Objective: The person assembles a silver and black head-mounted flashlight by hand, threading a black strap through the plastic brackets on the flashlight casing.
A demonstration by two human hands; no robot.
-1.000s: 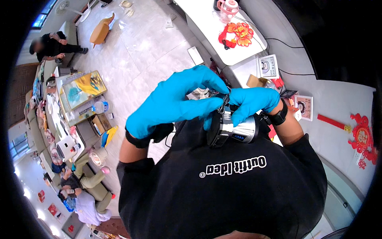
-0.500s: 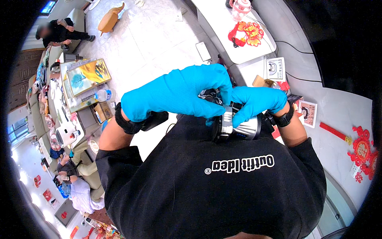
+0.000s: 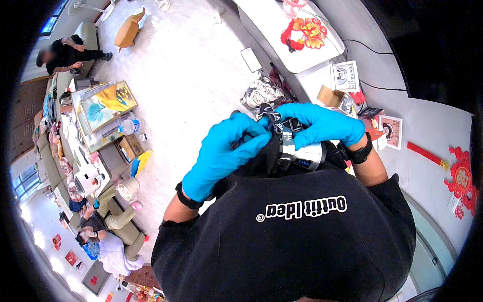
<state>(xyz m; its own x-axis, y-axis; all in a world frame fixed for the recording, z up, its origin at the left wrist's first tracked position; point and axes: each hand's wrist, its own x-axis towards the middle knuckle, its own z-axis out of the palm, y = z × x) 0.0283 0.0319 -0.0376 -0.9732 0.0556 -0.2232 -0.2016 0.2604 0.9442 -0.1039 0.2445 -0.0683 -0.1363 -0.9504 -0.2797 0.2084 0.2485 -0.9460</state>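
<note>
Close to the chest of my black shirt I hold a silver and black headlamp (image 3: 308,157), its rounded silver part on the right. A dark patterned strap (image 3: 273,117) bunches at its top, beside a small black buckle (image 3: 291,125). My right hand (image 3: 327,126), in a blue glove, is closed on the lamp and strap, with the thumb on the silver body. From the other side my left hand (image 3: 221,153), also gloved in blue, pinches dark strap material near the lamp's left edge. Its fingertips partly hide what they grip.
A white table (image 3: 307,55) with red ornaments stands ahead right, a patterned bag (image 3: 261,93) by its foot. Framed pictures (image 3: 390,132) and boxes lie to the right. At the left are a cluttered coffee table (image 3: 108,108), a brown stool (image 3: 130,31) and two people on sofas.
My left hand has drawn back down and left from over the lamp, uncovering the strap and the patterned bag beyond. The right hand has shifted slightly on the headlamp.
</note>
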